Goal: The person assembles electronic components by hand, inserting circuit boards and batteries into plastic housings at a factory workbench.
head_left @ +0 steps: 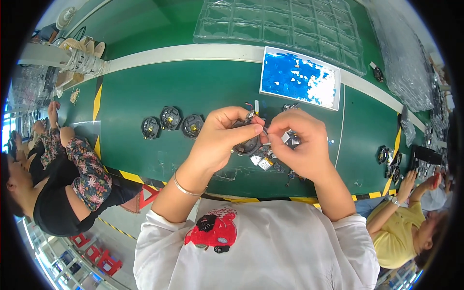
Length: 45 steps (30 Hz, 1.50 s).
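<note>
My left hand [217, 133] is closed, thumb and forefinger pinching a small dark part [250, 116] with a silvery piece on it. Close against it, my right hand [302, 140] has its thumb and fingertips pressed together; what they grip is too small to name. Just below the fingertips is a round black housing [247, 146], partly hidden by my left hand. Around it lie small silver and white flat pieces [264, 163] and dark bits with wires. To the left, three round black housings [170, 118] with yellowish centres sit on the green table [130, 87].
Beyond my hands stands a white box [300, 77] with a blue bottom and many white bits. A clear compartment tray [280, 21] lies behind the white rail [183, 52]. People work at both sides; black parts [389, 162] lie by the one at right.
</note>
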Available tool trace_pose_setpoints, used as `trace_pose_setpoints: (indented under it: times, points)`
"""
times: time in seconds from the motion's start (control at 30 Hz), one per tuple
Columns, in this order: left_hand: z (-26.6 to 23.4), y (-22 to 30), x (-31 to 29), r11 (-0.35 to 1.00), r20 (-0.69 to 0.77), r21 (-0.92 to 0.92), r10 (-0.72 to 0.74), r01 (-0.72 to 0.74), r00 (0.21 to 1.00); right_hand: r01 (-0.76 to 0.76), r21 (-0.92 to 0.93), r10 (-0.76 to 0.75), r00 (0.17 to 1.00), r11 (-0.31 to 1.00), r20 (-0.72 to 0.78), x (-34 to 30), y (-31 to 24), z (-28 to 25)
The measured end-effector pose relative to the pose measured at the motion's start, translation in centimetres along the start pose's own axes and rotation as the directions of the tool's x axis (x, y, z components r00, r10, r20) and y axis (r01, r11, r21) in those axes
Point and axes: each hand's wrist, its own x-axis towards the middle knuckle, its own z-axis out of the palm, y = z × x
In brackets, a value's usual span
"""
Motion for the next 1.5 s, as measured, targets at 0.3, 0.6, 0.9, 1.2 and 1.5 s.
trace_pose_setpoints:
  times: [0.3, 0.6, 0.9, 1.2, 1.5]
  points:
    - [-1.5, 1.0, 0.3, 0.979, -0.073, 0.198, 0.059, -0.044, 0.996, 0.271, -0.786, -0.319, 0.942, 0.555, 0.099, 1.0, 3.8, -0.5]
    - [0.1, 0.3, 1.0, 0.991, -0.026, 0.13, -0.021, 0.024, 0.999, 0.297, -0.453, -0.375, 0.923, 0.841, -0.09, 0.4, 0.7, 0.5]
    - [3.4, 1.1, -1.1, 0.998, 0.011, 0.068, -0.009, 0.009, 1.0, 0.298, -0.412, -0.39, 0.907, 0.861, -0.159, -0.8, -0.3, -0.1]
    - [4.5, 0.8, -1.8, 0.979, 0.062, 0.137, 0.146, -0.153, 0.987, 0.484, -0.53, -0.634, 0.76, 0.696, -0.139, -0.4, 0.3, 0.1]
    - [4.0, 1.0, -0.8, 0.999, -0.024, 0.042, 0.025, -0.024, 0.999, 0.36, -0.133, -0.382, 0.897, 0.923, -0.22, -1.0, 0.2, -0.9]
